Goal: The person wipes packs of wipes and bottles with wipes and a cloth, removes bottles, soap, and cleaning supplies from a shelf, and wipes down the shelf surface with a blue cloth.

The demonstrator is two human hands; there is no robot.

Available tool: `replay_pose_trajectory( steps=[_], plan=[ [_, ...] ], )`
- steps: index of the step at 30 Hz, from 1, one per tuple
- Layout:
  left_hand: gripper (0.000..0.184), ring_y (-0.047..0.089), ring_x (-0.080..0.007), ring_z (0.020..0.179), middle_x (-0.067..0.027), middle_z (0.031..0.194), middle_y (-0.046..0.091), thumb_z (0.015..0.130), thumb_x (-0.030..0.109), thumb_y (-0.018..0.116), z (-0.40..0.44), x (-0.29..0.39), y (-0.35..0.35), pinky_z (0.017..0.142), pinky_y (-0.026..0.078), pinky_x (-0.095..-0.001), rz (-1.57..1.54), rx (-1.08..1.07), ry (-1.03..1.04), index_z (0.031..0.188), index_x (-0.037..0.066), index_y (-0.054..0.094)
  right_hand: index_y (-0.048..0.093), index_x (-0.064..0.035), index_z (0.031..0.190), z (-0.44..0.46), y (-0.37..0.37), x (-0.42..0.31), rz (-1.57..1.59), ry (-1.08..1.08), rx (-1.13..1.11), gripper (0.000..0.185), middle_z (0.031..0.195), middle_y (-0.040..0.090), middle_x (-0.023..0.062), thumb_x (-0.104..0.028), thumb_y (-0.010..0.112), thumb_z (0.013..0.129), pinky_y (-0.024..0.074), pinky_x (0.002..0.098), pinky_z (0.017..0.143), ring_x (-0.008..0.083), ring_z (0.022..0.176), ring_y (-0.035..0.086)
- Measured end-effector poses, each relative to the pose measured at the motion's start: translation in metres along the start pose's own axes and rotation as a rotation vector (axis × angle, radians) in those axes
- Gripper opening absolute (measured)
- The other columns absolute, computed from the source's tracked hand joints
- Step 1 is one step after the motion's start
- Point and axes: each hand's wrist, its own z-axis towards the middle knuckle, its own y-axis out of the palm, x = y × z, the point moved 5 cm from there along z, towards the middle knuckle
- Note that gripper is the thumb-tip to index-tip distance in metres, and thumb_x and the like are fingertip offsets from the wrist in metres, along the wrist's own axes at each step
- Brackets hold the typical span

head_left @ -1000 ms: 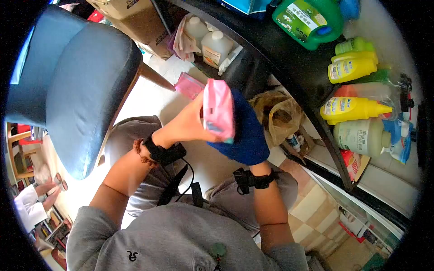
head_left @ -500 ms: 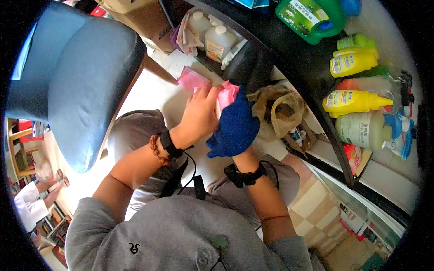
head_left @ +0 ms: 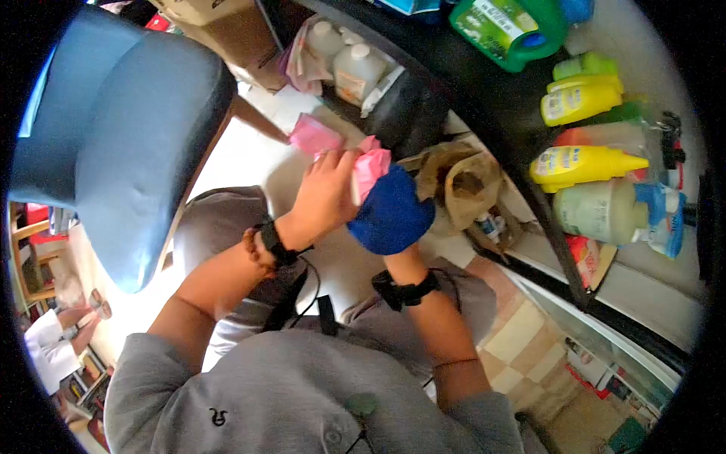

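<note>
My left hand (head_left: 327, 185) is closed around a crinkled pink packet (head_left: 372, 168), held above the floor between my knees. Right against it is a blue cloth (head_left: 393, 213), which covers my right hand completely. Only the wrist shows below the cloth, so the fingers are hidden. Just beyond my left hand lies another pink packet (head_left: 316, 136). To the right of the cloth sits a crumpled brown plastic bag (head_left: 473, 185), its mouth gaping.
A blue padded chair (head_left: 151, 144) stands on the left. White jugs (head_left: 358, 74) stand at the back. On the right, a dark shelf (head_left: 484, 91) holds a green detergent bottle (head_left: 507, 26) and yellow bottles (head_left: 582, 165). Another person's legs (head_left: 83, 333) show at far left.
The view has shifted slightly. The blue cloth is bunched into a rounder shape, and its lower left corner no longer hangs out. My left hand still grips the pink packet.
</note>
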Motion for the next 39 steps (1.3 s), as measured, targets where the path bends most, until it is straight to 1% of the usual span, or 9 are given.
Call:
replay_pose_trajectory(
  steps=[8,12,17,22,25,29,31,37,39],
  plan=[
    [0.083,0.054,-0.0419,0.109,-0.0209,0.118,0.054,0.060,0.027,0.083,0.005,-0.012,0.004,0.091,0.046,-0.0472,0.017,-0.070,-0.051,0.130,0.007,0.043,0.044,-0.0035,0.137,0.010,-0.011,-0.005,-0.009,0.032,-0.025,0.066,0.124,0.058,0.0139,-0.030,0.065,0.080,0.0460,0.0382,0.093,0.0313,0.109,0.057],
    [0.081,0.052,-0.0378,0.114,-0.0169,0.119,0.053,0.058,0.029,0.084,0.002,-0.010,0.012,0.092,0.046,-0.0488,0.173,-0.125,-0.024,0.127,0.010,0.045,0.051,-0.0071,0.130,0.004,-0.012,0.000,0.028,0.123,0.018,0.059,0.114,0.063,0.0106,-0.025,0.068,0.076,0.0496,0.0422,0.071,0.0290,0.097,0.061],
    [0.077,0.051,-0.0339,0.116,-0.0144,0.117,0.054,0.059,0.024,0.081,-0.005,0.004,0.014,0.096,0.042,-0.0498,0.323,-0.159,0.077,0.127,0.014,0.047,0.059,-0.0097,0.111,0.003,0.015,0.011,-0.318,-0.120,-0.029,0.035,0.097,0.065,0.0094,-0.022,0.062,0.079,0.0475,0.0416,0.058,0.0260,0.087,0.061],
    [0.077,0.049,-0.0349,0.118,-0.0160,0.119,0.052,0.060,0.020,0.078,-0.003,0.002,0.013,0.095,0.042,-0.0485,0.337,-0.109,0.117,0.129,0.014,0.046,0.062,-0.0072,0.099,-0.001,0.011,0.006,-0.045,0.049,0.098,0.025,0.090,0.063,0.0096,-0.020,0.060,0.077,0.0482,0.0395,0.059,0.0264,0.080,0.058],
    [0.076,0.049,-0.0345,0.118,-0.0160,0.119,0.052,0.061,0.022,0.078,-0.005,0.003,0.011,0.096,0.041,-0.0486,0.330,-0.084,0.132,0.129,0.014,0.046,0.059,-0.0053,0.105,0.001,0.005,0.004,-0.290,0.023,-0.061,0.033,0.093,0.062,0.0129,-0.021,0.062,0.076,0.0490,0.0440,0.064,0.0301,0.078,0.061],
    [0.078,0.050,-0.0343,0.117,-0.0154,0.120,0.053,0.060,0.024,0.080,-0.007,-0.002,0.017,0.096,0.041,-0.0485,0.326,-0.112,0.120,0.129,0.015,0.045,0.054,-0.0058,0.106,0.000,0.006,0.007,-0.282,-0.013,-0.089,0.039,0.095,0.061,0.0172,-0.026,0.066,0.075,0.0473,0.0528,0.068,0.0380,0.078,0.064],
    [0.081,0.051,-0.0344,0.116,-0.0148,0.120,0.053,0.058,0.024,0.082,-0.005,-0.005,0.017,0.096,0.041,-0.0483,0.282,-0.175,0.075,0.129,0.015,0.045,0.053,-0.0056,0.104,-0.005,0.013,0.020,-0.195,0.111,-0.070,0.040,0.094,0.061,0.0184,-0.028,0.068,0.074,0.0465,0.0545,0.070,0.0406,0.078,0.064],
    [0.089,0.051,-0.0353,0.115,-0.0142,0.122,0.052,0.051,0.027,0.086,0.006,-0.004,0.009,0.095,0.042,-0.0480,0.270,-0.220,0.084,0.129,0.015,0.045,0.059,-0.0065,0.092,0.008,-0.013,0.026,-0.099,0.202,0.051,0.045,0.081,0.064,0.0142,-0.038,0.077,0.066,0.0506,0.0418,0.067,0.0348,0.073,0.065],
    [0.090,0.050,-0.0358,0.116,-0.0146,0.124,0.051,0.052,0.029,0.087,0.010,-0.006,0.005,0.095,0.042,-0.0479,0.290,-0.230,0.177,0.130,0.013,0.045,0.061,-0.0058,0.095,0.010,-0.016,0.036,-0.102,0.057,-0.022,0.047,0.086,0.065,0.0147,-0.038,0.078,0.065,0.0505,0.0398,0.068,0.0340,0.076,0.065]
  ],
)
